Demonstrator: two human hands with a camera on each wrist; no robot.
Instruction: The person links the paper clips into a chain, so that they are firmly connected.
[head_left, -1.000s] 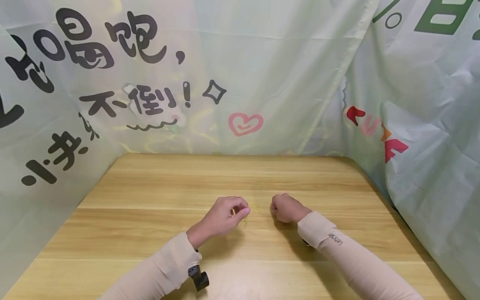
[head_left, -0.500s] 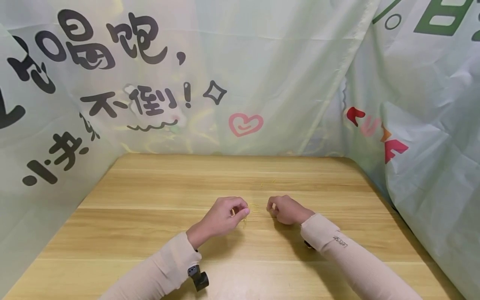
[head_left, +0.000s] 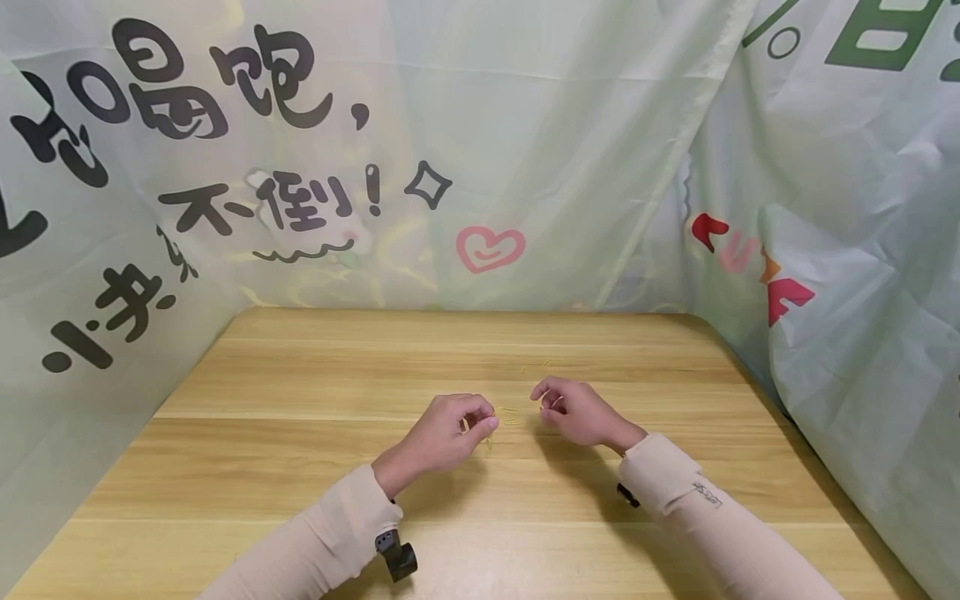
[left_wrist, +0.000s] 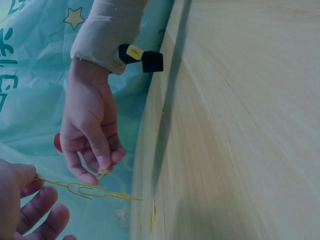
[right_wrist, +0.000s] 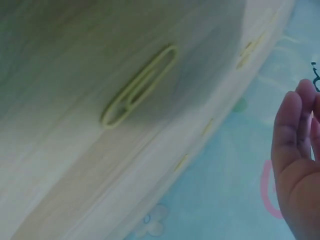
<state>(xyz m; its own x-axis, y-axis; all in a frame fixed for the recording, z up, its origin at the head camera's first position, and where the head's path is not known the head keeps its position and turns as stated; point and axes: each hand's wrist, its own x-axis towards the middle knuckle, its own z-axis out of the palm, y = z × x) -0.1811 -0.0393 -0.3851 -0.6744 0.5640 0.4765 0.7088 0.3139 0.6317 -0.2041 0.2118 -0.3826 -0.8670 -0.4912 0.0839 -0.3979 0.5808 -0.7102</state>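
My left hand pinches one end of a short chain of linked yellow paper clips between thumb and index finger. In the head view the chain dangles below those fingertips. To the right, my right hand is over the table, thumb and fingertips together. The left wrist view shows a small yellow paper clip between them, mostly covered by the fingers. A pair of loose paper clips lies on the wood between the hands. Seen from the right wrist, a single paper clip lies on the table near that hand.
Farther back on the wooden table lie a few more loose clips. Printed cloth hangs behind the table and along both sides. A black wrist camera sticks out below the left sleeve.
My right hand has risen from the tabletop and shifted slightly right, its fingers less tightly bunched, with a paper clip in its pinch. The left hand stays in place with the chain.
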